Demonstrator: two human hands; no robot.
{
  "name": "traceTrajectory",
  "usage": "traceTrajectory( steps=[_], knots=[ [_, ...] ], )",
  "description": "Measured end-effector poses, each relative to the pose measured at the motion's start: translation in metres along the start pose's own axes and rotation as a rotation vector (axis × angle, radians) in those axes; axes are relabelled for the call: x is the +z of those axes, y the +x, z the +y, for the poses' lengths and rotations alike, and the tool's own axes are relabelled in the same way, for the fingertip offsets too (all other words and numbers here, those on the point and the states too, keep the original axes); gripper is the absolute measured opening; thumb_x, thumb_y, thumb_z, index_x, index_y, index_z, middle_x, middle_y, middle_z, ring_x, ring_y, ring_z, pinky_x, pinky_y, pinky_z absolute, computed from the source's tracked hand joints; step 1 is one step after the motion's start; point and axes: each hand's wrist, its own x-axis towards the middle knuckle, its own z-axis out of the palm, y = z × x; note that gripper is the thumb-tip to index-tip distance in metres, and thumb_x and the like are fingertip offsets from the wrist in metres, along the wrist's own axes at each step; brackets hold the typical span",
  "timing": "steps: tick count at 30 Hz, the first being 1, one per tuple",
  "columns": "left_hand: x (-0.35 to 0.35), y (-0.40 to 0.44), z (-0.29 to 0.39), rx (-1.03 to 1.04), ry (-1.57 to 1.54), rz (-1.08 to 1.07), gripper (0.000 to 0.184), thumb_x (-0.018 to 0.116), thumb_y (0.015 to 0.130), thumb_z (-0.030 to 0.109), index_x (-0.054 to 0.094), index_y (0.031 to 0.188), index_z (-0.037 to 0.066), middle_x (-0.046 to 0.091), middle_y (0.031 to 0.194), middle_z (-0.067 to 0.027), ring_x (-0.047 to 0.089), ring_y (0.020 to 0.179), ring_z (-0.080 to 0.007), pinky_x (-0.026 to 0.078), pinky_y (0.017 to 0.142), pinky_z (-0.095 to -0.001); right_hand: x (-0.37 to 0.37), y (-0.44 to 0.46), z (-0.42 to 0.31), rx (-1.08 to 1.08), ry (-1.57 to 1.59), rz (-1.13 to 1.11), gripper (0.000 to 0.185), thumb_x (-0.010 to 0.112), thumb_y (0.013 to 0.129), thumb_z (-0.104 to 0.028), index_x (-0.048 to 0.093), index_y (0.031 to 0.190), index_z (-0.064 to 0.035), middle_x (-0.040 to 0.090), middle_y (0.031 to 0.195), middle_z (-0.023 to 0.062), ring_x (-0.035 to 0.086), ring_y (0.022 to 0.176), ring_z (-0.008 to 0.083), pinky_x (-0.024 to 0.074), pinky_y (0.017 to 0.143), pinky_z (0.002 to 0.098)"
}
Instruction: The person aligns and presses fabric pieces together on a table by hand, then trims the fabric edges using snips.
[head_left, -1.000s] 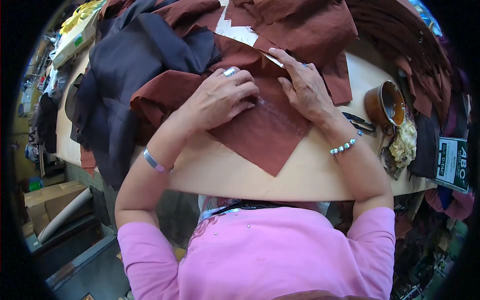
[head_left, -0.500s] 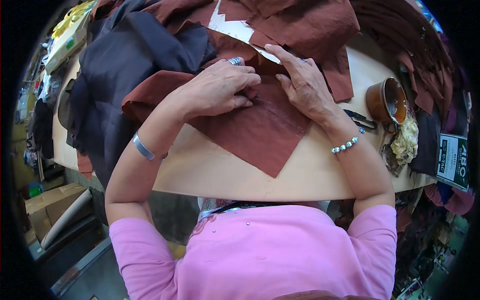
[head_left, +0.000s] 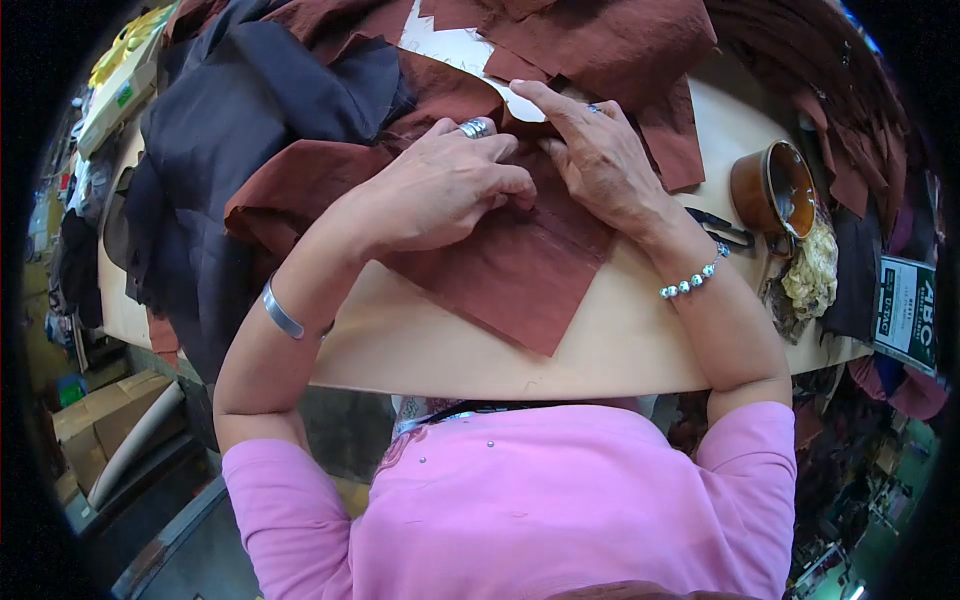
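A reddish-brown piece of cloth [head_left: 510,290] lies on the table under both hands, one corner pointing toward my body. My left hand [head_left: 445,190] is closed on the cloth, its fingers curled and fingertips partly hidden. To its right, my right hand [head_left: 605,170] rests on the same cloth, index finger stretched out and thumb apart from it. That index fingertip is beside the edge of a white sheet [head_left: 460,45] showing between brown layers. Dark navy cloth [head_left: 240,110] is heaped left of my left hand.
Right of my right forearm are black-handled snips [head_left: 722,228], a brown glazed cup [head_left: 757,190] and a crumpled yellowish bundle [head_left: 810,275]. More brown cloth [head_left: 610,50] is piled at the back. A cardboard box [head_left: 110,415] stands below the table's left side.
My left fingers have shifted slightly up and to the right over the cloth. My right hand has moved a little up and left, its index finger now further along the white sheet's edge.
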Motion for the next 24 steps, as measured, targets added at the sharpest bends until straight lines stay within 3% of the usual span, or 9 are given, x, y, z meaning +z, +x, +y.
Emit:
traceTrajectory(
  steps=[3,7,16,19,24],
  knots=[
    [0.012,0.003,0.010,0.089,0.076,0.167,0.005,0.056,0.084,0.014,0.055,0.088,0.011,0.049,0.087,-0.0066,0.050,0.087,-0.0250,0.036,0.079,-0.0372,0.000,0.001,0.001,-0.026,-0.007,0.028,0.052,0.050,0.084,-0.004,0.041,0.132,-0.0183,0.064,0.099,0.0086,0.060,0.086,0.0234,0.0391,0.077,0.0357],
    [0.019,0.002,0.010,0.003,-0.011,0.156,0.006,0.057,0.083,0.015,0.056,0.088,0.012,0.049,0.087,-0.0062,0.050,0.088,-0.0247,0.036,0.080,-0.0369,0.000,0.001,0.002,-0.024,-0.017,-0.008,0.052,0.050,0.083,-0.005,0.041,0.132,-0.0186,0.064,0.099,0.0085,0.060,0.086,0.0232,0.0388,0.077,0.0359],
    [0.011,0.003,0.015,0.074,0.070,0.084,0.009,0.058,0.081,0.015,0.061,0.090,0.013,0.049,0.089,-0.0080,0.049,0.090,-0.0260,0.037,0.082,-0.0395,0.000,0.001,0.003,-0.018,0.001,-0.002,0.051,0.052,0.083,-0.007,0.042,0.131,-0.0188,0.065,0.097,0.0079,0.060,0.086,0.0236,0.0384,0.076,0.0356],
    [0.018,0.005,0.024,0.049,-0.014,0.178,0.011,0.059,0.080,0.013,0.063,0.090,0.014,0.048,0.088,-0.0076,0.049,0.089,-0.0257,0.037,0.083,-0.0403,0.001,0.001,0.004,-0.014,0.006,0.000,0.050,0.053,0.082,-0.008,0.042,0.131,-0.0185,0.065,0.098,0.0078,0.060,0.087,0.0235,0.0383,0.077,0.0357],
    [0.021,0.006,0.015,0.068,-0.080,0.127,0.017,0.059,0.078,0.010,0.063,0.093,0.016,0.048,0.084,-0.0065,0.049,0.088,-0.0252,0.036,0.079,-0.0390,0.001,0.001,0.003,-0.026,0.014,0.003,0.048,0.052,0.083,-0.009,0.044,0.129,-0.0180,0.065,0.101,0.0080,0.061,0.089,0.0225,0.0380,0.077,0.0357]
  ],
)
